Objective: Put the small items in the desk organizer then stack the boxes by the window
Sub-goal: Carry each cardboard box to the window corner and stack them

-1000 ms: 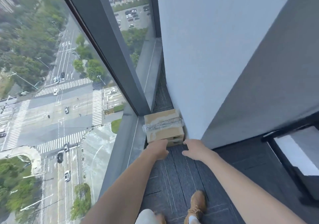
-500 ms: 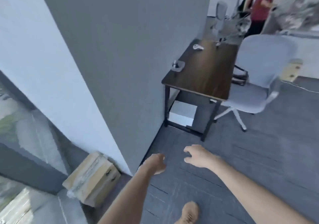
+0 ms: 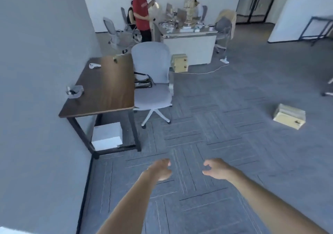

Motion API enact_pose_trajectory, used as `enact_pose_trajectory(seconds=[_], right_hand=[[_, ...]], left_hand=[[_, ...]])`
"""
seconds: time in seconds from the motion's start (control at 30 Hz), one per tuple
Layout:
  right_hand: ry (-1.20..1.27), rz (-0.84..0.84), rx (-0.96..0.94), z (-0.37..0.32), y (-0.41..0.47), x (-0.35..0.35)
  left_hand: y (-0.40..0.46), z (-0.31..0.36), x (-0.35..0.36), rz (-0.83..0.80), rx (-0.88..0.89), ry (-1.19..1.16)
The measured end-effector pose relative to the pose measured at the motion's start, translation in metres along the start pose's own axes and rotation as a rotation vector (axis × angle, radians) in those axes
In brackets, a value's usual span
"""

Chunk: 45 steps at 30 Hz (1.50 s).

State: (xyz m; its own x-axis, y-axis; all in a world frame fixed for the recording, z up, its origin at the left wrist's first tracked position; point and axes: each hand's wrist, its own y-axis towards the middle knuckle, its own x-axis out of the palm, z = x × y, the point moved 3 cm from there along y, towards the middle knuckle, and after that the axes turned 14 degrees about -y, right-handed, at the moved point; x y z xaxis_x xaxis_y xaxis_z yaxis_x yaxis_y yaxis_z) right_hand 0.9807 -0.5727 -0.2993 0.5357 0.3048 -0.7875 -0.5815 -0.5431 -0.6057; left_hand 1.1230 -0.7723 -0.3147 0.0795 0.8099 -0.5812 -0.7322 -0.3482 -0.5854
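The fingers [image 3: 166,163] of the left hand [image 3: 159,169] hang loosely curled and hold nothing, and those of the right hand [image 3: 217,168] are the same, relaxed and empty, both hands stretched out low over the grey carpet [image 3: 225,143] and apart from each other. One cardboard box [image 3: 289,116] lies on the carpet well off to the right, wrapped partly in clear film. A second cardboard box [image 3: 179,62] stands farther back, on the floor against the front of a white desk [image 3: 191,43] and just behind a grey office chair [image 3: 153,78]. To the left, a dark wood surface [image 3: 106,89] stands against the grey wall; near its wall edge sits a small clear tray [image 3: 75,91] (probably the desk organizer, though motion blur makes its contents hard to read), and farther along it lies a small white object [image 3: 94,65]. A white box [image 3: 107,136] rests on the lower bar under that surface. At the far white desk, cluttered with items, a person in a red shirt [image 3: 142,13] stands beside other chairs.
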Motion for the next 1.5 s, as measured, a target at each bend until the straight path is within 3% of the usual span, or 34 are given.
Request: enact_pose_trajectory(seconds=[0.27,0.4,0.63,0.9,1.17,1.5], right_hand=[[0.163,0.054,0.259,0.258,-0.051,-0.005],[0.249,0.116,0.396,0.399,-0.083,-0.016],[0.426,0.165,0.569,0.598,-0.096,-0.031],[0.479,0.168,0.571,0.714,-0.006,-0.096],[0.484,0.179,0.623,0.8,0.13,-0.192],[0.464,0.146,0.675,0.922,0.233,-0.304]], left_hand=[[0.089,0.238,0.096,-0.154,0.251,0.279],[0.121,0.38,0.181,-0.236,0.373,0.378],[0.172,0.559,0.302,-0.358,0.462,0.477],[0.278,0.676,0.319,-0.37,0.448,0.477],[0.458,0.78,0.297,-0.406,0.482,0.471],[0.608,0.921,0.295,-0.478,0.512,0.524]])
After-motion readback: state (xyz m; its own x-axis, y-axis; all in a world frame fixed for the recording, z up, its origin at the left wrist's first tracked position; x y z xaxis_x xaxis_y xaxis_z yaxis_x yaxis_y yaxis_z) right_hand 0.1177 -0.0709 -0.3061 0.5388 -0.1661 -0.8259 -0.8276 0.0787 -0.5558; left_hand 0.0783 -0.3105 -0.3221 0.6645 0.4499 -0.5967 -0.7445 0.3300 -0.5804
